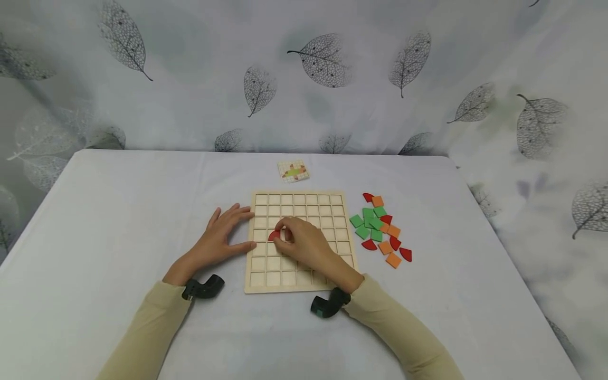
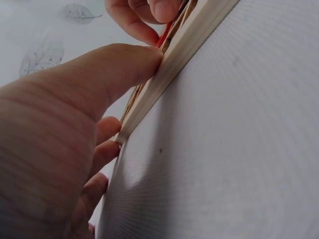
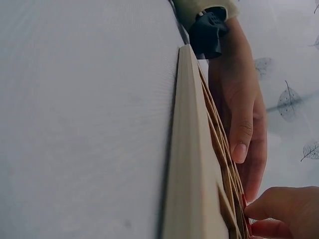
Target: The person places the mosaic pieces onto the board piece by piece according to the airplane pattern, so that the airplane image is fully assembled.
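Pinching red piece [image 1: 274, 236] with right hand [image 1: 307, 244], on board [image 1: 285, 289], 9 o'clock of centre. Touching board's 9 o'clock edge with left hand [image 1: 220, 237], fingers spread, gripping nothing. On counter [image 1: 142, 211]: loose tiles [image 1: 376, 224] at board's 3 o'clock, card [image 1: 293, 172] at 12.

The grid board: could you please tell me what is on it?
Over the grid board, the right hand pinches a red piece; the left hand touches its left edge. Other visible squares look empty. Anything beneath the right hand is covered and cannot be seen.
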### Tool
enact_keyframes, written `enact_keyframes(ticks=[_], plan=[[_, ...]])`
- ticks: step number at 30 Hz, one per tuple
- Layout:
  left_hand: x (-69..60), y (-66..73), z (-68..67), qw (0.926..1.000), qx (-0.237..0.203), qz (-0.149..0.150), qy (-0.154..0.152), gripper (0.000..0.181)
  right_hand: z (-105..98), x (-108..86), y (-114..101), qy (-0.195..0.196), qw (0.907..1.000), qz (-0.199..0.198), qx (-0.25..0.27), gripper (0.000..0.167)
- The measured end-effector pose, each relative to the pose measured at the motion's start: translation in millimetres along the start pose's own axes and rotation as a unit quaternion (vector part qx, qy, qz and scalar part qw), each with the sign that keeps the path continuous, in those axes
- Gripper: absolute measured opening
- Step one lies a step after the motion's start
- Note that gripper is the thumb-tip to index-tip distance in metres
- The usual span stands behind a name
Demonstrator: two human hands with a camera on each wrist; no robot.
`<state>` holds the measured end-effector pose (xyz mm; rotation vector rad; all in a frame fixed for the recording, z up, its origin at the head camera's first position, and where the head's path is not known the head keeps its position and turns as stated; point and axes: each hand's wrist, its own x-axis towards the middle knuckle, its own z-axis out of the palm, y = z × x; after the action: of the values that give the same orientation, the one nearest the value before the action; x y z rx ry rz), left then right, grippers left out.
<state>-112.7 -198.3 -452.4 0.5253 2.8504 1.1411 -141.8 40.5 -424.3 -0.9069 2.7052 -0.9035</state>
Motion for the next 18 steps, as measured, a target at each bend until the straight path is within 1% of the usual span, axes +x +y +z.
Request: enact_keyframes(ticks=[7,13,18], plan=[[1.8,0.2,-0.4,1.0,-0.002,-0.002,-0.004,0.069,-1.3,-3.5,2.9,0.013,0.9998,-0.014,0.002,0.02],[2.4,1.2,0.6,0.9999,0.002,-0.003,-0.01,0.07,-2.9,-8.3,6.0,0.012,0.9991,-0.017,0.037,0.016],[0.7,1.6,1.1,0.9999,0.012,-0.002,-0.006,0.07,-4.5,-10.2,8.2,0.019,0.9979,-0.034,0.052,0.014]])
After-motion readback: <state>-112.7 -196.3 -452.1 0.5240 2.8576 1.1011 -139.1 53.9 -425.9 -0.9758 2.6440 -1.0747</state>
